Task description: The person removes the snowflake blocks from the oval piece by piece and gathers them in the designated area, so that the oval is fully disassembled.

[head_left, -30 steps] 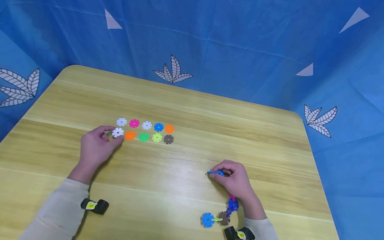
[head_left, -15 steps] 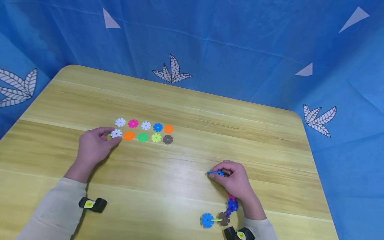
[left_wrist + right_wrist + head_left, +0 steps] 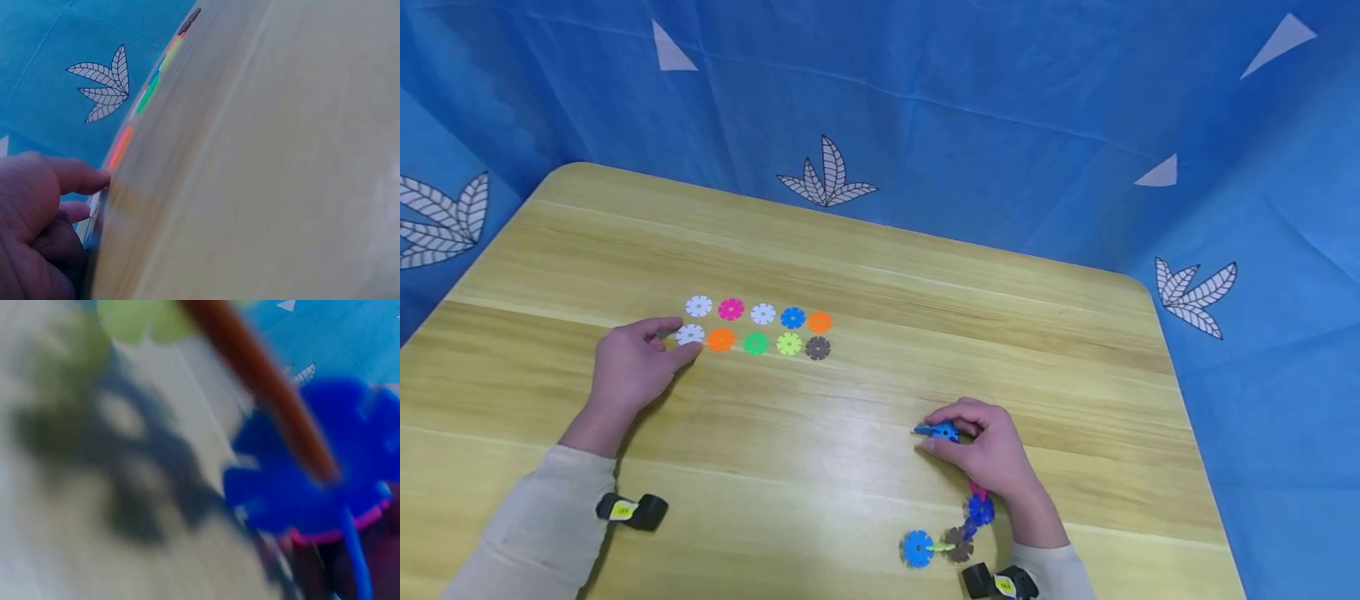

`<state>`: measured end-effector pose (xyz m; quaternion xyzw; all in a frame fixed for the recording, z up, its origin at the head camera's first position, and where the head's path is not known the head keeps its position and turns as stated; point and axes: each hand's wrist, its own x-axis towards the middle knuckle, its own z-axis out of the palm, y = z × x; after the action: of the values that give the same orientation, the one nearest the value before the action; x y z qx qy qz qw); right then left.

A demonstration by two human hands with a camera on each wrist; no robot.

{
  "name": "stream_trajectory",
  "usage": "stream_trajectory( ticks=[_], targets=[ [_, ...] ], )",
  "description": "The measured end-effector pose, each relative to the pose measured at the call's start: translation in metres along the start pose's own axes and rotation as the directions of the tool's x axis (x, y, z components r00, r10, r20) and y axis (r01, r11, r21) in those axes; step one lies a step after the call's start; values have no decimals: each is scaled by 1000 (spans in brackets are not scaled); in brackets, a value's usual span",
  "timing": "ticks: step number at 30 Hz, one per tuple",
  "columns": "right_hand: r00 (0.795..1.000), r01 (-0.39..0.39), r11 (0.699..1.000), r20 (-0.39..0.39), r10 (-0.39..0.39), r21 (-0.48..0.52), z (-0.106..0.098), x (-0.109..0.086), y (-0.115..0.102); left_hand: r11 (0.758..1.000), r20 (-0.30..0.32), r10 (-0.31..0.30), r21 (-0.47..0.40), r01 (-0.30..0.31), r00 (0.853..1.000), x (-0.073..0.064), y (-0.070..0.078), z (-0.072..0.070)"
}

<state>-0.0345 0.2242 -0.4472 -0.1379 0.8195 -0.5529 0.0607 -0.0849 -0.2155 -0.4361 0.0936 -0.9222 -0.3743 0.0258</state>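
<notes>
Notched plastic snowflake discs lie on the table in two rows. My left hand (image 3: 636, 367) is at the left end of the near row, thumb and index finger at opposite sides of a white snowflake disc (image 3: 690, 335). In the left wrist view the index fingertip is right at the tabletop. My right hand (image 3: 985, 446) curls round blue snowflake discs (image 3: 943, 432) at one end of a linked chain, its thumb and index finger spread a little. The chain runs under the wrist through pink and dark blue discs (image 3: 981, 509) to a brown disc (image 3: 958, 545) and a blue disc (image 3: 917, 549).
Loose orange (image 3: 721, 340), green (image 3: 756, 343), yellow-green (image 3: 789, 343) and dark brown discs (image 3: 817, 347) continue the near row. Behind them lie white, pink (image 3: 731, 309), blue and orange ones. A blue curtain (image 3: 910, 125) hangs past the wooden table (image 3: 865, 275).
My left hand has shifted slightly left with the white disc, which now lies flatter in line with the row. My right thumb and index finger have parted slightly, showing more of the blue discs.
</notes>
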Motion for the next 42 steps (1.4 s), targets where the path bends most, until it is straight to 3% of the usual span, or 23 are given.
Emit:
stream_trajectory(
  ticks=[8,12,16,20,24,27,31,37,39,42],
  targets=[
    [999,25,997,-46,-28,-77,-13,-12,3,1000,8,-20,-13,20,1000,-2,0,-2],
    [996,-47,987,-86,34,-155,-15,-17,3,1000,-2,-18,-20,18,1000,-4,1,-1],
    [991,-116,970,-92,98,-215,-14,-16,0,999,-45,-6,-38,5,999,-7,1,1],
    [991,-124,965,-83,107,-232,-11,-13,0,997,-126,23,-75,-33,992,-11,5,6],
    [993,-115,973,-57,105,-202,-10,-11,0,986,-227,60,-139,-94,972,-16,11,12],
    [994,-106,977,-34,101,-185,-10,-10,0,968,-309,112,-182,-174,944,-19,18,17],
    [996,-85,978,-22,82,-193,-10,-8,-2,923,-383,197,-236,-302,902,-22,31,26],
    [999,-39,979,-23,35,-199,-7,-7,-6,862,-377,330,-254,-439,865,-32,54,42],
    [999,-37,978,-31,31,-207,-6,-6,-6,845,-348,368,-261,-466,862,-34,61,50],
    [998,-42,972,-44,33,-231,-3,-4,-5,832,-270,406,-286,-475,873,-39,72,63]
  ],
)
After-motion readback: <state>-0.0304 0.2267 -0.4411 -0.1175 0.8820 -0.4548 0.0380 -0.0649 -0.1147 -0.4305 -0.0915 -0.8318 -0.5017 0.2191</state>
